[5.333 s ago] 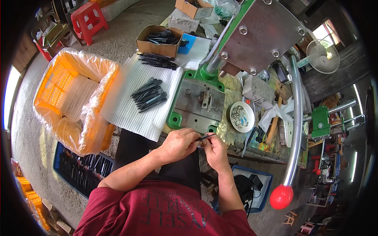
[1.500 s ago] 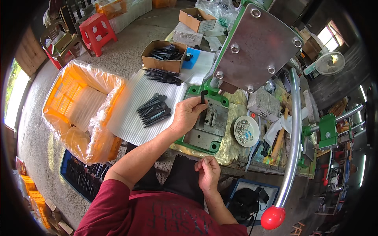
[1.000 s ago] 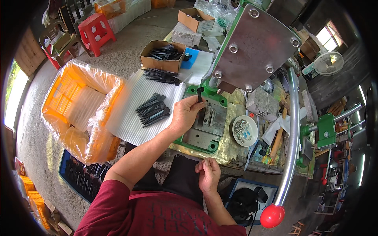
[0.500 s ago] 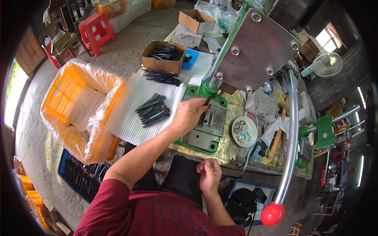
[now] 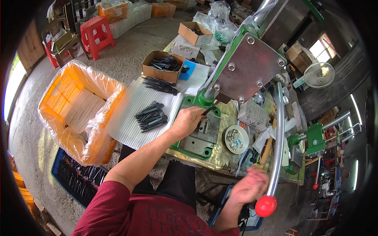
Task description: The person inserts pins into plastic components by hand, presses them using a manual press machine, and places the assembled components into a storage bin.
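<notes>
My left hand (image 5: 186, 123) pinches a slim black plastic piece (image 5: 209, 110) over the metal fixture (image 5: 207, 128) on the base of a green hand press (image 5: 202, 153). The press's thick steel head plate (image 5: 249, 67) hangs above and beyond it. My right hand (image 5: 249, 186) is raised beside the long bent lever (image 5: 279, 145), just left of its red ball knob (image 5: 265, 205). Motion smears its fingers, and I cannot see contact with the lever. A white bowl of small shiny metal parts (image 5: 236, 139) stands right of the fixture.
Black tapered pieces (image 5: 151, 117) lie on a white ribbed foam sheet (image 5: 130, 133). Behind them stands a cardboard box (image 5: 151, 70) of similar pieces. An orange crate (image 5: 59, 98) lined with plastic is at left, above a blue tray (image 5: 55, 171). A second green press (image 5: 315, 137) stands right.
My right hand has risen and moved right from my lap to the lever knob. My left hand stays at the fixture with the black piece. The whole view has shifted slightly.
</notes>
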The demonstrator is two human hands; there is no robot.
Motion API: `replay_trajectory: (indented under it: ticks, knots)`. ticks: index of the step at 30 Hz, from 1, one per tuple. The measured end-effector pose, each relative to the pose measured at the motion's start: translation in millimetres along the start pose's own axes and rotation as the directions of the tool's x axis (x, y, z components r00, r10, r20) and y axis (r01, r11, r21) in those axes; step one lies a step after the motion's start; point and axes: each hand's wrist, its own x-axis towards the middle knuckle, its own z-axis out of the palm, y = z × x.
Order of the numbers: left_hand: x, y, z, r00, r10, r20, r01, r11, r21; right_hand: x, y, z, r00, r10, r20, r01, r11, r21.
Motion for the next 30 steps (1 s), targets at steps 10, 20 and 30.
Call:
replay_trajectory:
  ticks: [10,20,30]
  knots:
    - [0.4,-0.4,-1.2,1.0,0.01,-0.016,-0.01,1.0,0.016,71.2,-85.2,34.4,0.651,-0.379,0.658,0.498,0.867,0.007]
    - [-0.8,-4.7,1.8,0.999,0.022,-0.033,-0.021,1.0,0.014,84.5,-101.1,60.7,0.6,-0.269,0.754,0.41,0.912,0.0]
    - [-3.0,-3.5,5.8,1.0,-0.016,-0.007,0.016,1.0,0.026,22.6,-10.6,15.3,0.432,0.049,0.901,0.634,0.693,-0.342]
